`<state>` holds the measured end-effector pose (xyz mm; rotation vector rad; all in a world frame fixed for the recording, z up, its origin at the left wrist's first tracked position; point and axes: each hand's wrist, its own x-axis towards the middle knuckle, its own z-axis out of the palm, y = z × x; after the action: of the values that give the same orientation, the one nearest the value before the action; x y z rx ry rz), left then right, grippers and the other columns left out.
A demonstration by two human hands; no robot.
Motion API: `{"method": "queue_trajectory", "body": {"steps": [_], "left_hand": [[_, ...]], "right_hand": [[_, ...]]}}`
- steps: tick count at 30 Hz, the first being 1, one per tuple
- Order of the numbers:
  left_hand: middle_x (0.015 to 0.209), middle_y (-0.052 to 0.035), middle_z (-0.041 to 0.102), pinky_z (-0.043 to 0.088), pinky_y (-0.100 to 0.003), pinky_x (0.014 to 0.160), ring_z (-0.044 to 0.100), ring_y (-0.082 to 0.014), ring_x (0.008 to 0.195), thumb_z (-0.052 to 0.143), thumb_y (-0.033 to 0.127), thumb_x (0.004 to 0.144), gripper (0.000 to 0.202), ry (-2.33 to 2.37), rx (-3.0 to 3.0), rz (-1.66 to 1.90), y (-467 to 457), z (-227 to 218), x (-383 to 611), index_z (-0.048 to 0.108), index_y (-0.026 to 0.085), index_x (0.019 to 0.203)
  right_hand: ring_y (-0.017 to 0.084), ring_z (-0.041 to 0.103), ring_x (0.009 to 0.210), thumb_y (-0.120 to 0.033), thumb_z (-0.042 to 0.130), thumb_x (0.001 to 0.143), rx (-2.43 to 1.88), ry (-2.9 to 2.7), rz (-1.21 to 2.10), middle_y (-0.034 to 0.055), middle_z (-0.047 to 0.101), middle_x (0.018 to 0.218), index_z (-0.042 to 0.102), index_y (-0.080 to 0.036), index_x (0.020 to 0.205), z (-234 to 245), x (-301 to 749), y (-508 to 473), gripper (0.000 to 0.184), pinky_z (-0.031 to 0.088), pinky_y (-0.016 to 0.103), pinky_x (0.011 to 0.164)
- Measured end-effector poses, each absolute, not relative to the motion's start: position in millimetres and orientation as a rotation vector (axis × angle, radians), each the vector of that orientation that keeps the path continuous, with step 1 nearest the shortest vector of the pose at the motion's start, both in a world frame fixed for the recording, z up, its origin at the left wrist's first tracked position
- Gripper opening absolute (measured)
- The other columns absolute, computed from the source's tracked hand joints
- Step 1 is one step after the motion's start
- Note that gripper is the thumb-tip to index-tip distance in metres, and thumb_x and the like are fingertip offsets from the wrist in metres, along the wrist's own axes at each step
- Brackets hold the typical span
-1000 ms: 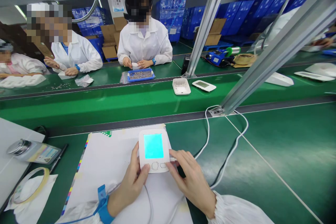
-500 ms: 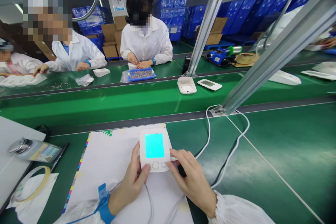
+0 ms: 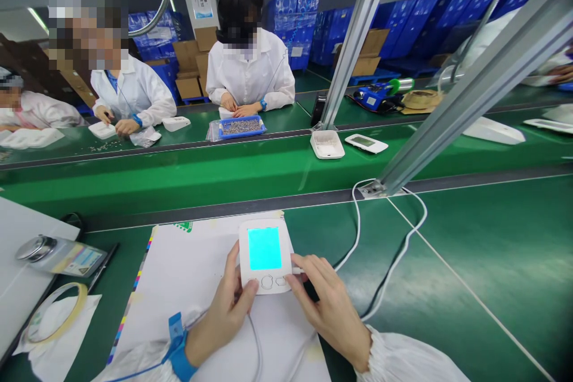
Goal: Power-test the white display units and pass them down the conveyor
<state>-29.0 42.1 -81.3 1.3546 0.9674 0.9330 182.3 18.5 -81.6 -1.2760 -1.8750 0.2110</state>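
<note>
A white handheld device (image 3: 265,255) with a lit cyan screen lies on a white paper sheet (image 3: 188,286) on the green bench. My left hand (image 3: 228,310) grips its left side, thumb resting near the round buttons below the screen. My right hand (image 3: 329,304) holds its right edge, where a white cable (image 3: 394,256) appears to plug in by my fingertips. A blue strap (image 3: 176,349) wraps my left wrist.
A tape ring (image 3: 56,310) on a white cloth and a small metal-topped item (image 3: 38,248) lie at the left. On the conveyor beyond sit a white shell (image 3: 327,144) and a second device (image 3: 366,143). Slanted aluminium posts (image 3: 470,89) rise at right. People in white coats work opposite.
My hands and the device have hardly moved. The shell and device on the conveyor have drifted right. The person at the far left has drawn their hands back over small parts.
</note>
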Motion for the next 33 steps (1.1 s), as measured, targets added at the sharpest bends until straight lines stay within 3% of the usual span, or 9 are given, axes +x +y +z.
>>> {"method": "queue_trajectory", "body": {"steps": [6, 11, 13, 16, 18, 20, 24, 28, 33], "left_hand": [[0.124, -0.0107, 0.066, 0.047, -0.021, 0.050, 0.054, -0.0096, 0.061, 0.067, 0.050, 0.092, 0.073, 0.937, 1.207, 0.900, 52, -81, -27, 0.034, 0.029, 0.153], [0.078, -0.0078, 0.074, 0.037, -0.019, 0.032, 0.057, -0.0113, 0.040, 0.085, 0.048, 0.073, 0.063, 0.945, 1.015, 0.811, 86, -74, -39, 0.065, 0.013, 0.122], [0.073, -0.0061, 0.073, 0.042, -0.020, 0.034, 0.061, -0.0136, 0.042, 0.086, 0.043, 0.073, 0.057, 0.981, 1.001, 0.899, 103, -70, -51, 0.067, 0.012, 0.117], [0.110, -0.0107, 0.074, 0.060, -0.027, 0.063, 0.075, -0.0203, 0.078, 0.084, 0.036, 0.075, 0.058, 1.038, 0.985, 1.148, 125, -66, -73, 0.062, 0.017, 0.125], [0.134, -0.0103, 0.065, 0.059, -0.031, 0.090, 0.071, -0.0244, 0.110, 0.083, 0.034, 0.075, 0.059, 1.068, 0.984, 1.280, 135, -65, -87, 0.059, 0.022, 0.129], [0.135, -0.0102, 0.064, 0.054, -0.034, 0.100, 0.065, -0.0271, 0.122, 0.084, 0.032, 0.075, 0.057, 1.089, 1.017, 1.319, 142, -66, -98, 0.061, 0.022, 0.126], [0.104, -0.0081, 0.075, 0.060, -0.038, 0.085, 0.073, -0.0232, 0.096, 0.076, 0.029, 0.086, 0.032, 1.095, 1.178, 1.185, 152, -76, -113, 0.068, 0.015, 0.113], [0.089, -0.0014, 0.071, 0.059, -0.030, 0.063, 0.068, -0.0140, 0.069, 0.065, 0.031, 0.098, 0.019, 1.118, 1.339, 1.012, 159, -94, -122, 0.068, 0.014, 0.104], [0.099, -0.0036, 0.070, 0.059, -0.032, 0.069, 0.068, -0.0159, 0.078, 0.064, 0.032, 0.098, 0.019, 1.199, 1.515, 1.012, 153, -107, -117, 0.067, 0.015, 0.107]], "right_hand": [[0.024, 0.064, 0.069, -0.019, 0.042, 0.106, -1.286, -1.887, 0.245, 0.0052, 0.067, 0.081, 0.057, -0.022, 0.111, -84, 182, 19, 0.016, 0.053, 0.037, 0.062], [0.023, 0.073, 0.068, -0.016, 0.032, 0.106, -1.261, -1.985, 0.380, 0.0037, 0.073, 0.079, 0.058, -0.024, 0.104, -88, 180, 18, 0.028, 0.057, 0.034, 0.059], [0.023, 0.075, 0.069, -0.014, 0.030, 0.105, -1.273, -2.027, 0.376, 0.0036, 0.076, 0.081, 0.057, -0.024, 0.108, -91, 180, 18, 0.029, 0.058, 0.033, 0.058], [0.022, 0.076, 0.070, -0.014, 0.034, 0.104, -1.311, -2.018, 0.364, 0.0035, 0.077, 0.085, 0.057, -0.024, 0.113, -99, 182, 18, 0.026, 0.059, 0.031, 0.059], [0.021, 0.077, 0.079, -0.014, 0.039, 0.103, -1.307, -2.007, 0.371, 0.0040, 0.077, 0.093, 0.058, -0.026, 0.114, -106, 183, 19, 0.025, 0.060, 0.030, 0.066], [0.022, 0.075, 0.086, -0.014, 0.042, 0.102, -1.272, -1.994, 0.346, 0.0041, 0.075, 0.097, 0.059, -0.027, 0.115, -115, 183, 21, 0.025, 0.060, 0.031, 0.072], [0.024, 0.073, 0.089, -0.017, 0.043, 0.102, -1.288, -1.990, 0.228, 0.0040, 0.073, 0.097, 0.060, -0.028, 0.117, -129, 186, 26, 0.025, 0.061, 0.035, 0.078], [0.026, 0.073, 0.095, -0.017, 0.048, 0.101, -1.305, -2.085, 0.077, 0.0087, 0.073, 0.107, 0.058, -0.025, 0.124, -136, 196, 30, 0.026, 0.061, 0.037, 0.077], [0.029, 0.072, 0.102, -0.014, 0.048, 0.099, -1.165, -2.204, -0.053, 0.0137, 0.073, 0.117, 0.056, -0.020, 0.130, -137, 176, 24, 0.033, 0.058, 0.038, 0.081]]}}
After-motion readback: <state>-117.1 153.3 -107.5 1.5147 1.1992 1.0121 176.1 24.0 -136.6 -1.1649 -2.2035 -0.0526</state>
